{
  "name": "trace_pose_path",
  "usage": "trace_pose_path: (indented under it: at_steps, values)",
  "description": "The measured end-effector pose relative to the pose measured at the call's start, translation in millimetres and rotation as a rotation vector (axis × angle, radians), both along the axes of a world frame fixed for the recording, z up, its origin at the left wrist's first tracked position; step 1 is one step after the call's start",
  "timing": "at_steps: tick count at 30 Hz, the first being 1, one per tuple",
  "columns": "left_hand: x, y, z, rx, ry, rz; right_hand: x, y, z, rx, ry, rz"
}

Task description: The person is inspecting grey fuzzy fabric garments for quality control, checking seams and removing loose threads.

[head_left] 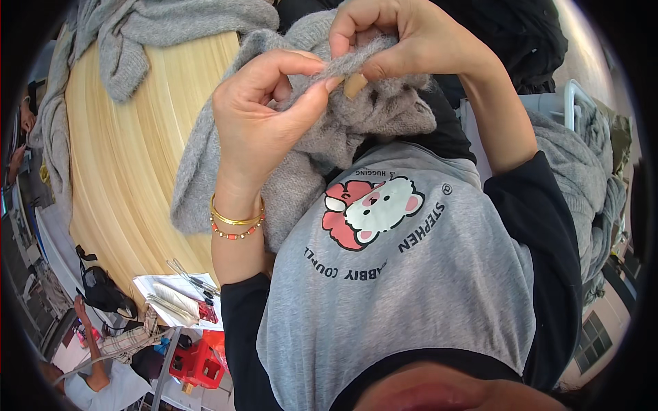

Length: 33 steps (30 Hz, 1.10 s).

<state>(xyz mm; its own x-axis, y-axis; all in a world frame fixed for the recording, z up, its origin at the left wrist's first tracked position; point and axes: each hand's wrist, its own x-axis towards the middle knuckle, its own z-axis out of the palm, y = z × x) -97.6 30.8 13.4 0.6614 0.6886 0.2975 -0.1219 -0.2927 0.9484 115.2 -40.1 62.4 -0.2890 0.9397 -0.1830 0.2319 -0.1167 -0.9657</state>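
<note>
A fuzzy grey knit garment [384,120] lies bunched over my lap and against the table edge. My left hand [264,113] pinches its raised fold between thumb and forefinger. Just to the right, my right hand [418,41] grips the same fold, thumb below and fingers behind it. The stretch of knit between the two hands is drawn into a narrow ridge. A small tan piece [355,85] shows just below the ridge, by the right thumb; I cannot make out what it is. The garment's overall shape is hidden in its folds.
More grey knitwear [164,27] lies across the far side of the wooden table [130,164]. Papers and thin metal tools [188,291] rest at its near left edge. At right, grey knits [576,171] fill a pale bin. A red stool [199,366] and another person [103,383] are at lower left.
</note>
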Motion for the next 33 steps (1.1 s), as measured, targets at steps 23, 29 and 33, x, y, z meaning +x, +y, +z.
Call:
trace_pose_path:
  at_steps: [23, 29, 33]
  values:
    - [7.3, -12.7, 5.6, 0.717, 0.016, 0.217, -12.0, -19.7, -19.6, 0.747, -0.284, -0.116]
    - [15.1, -1.5, -5.6, 0.995, -0.073, 0.258, -13.0, -13.5, -19.6, 1.212, -0.418, -0.123]
    - [12.6, 0.6, -8.8, 1.152, -0.086, 0.249, -13.7, -22.7, -11.7, 0.544, -0.288, -0.283]
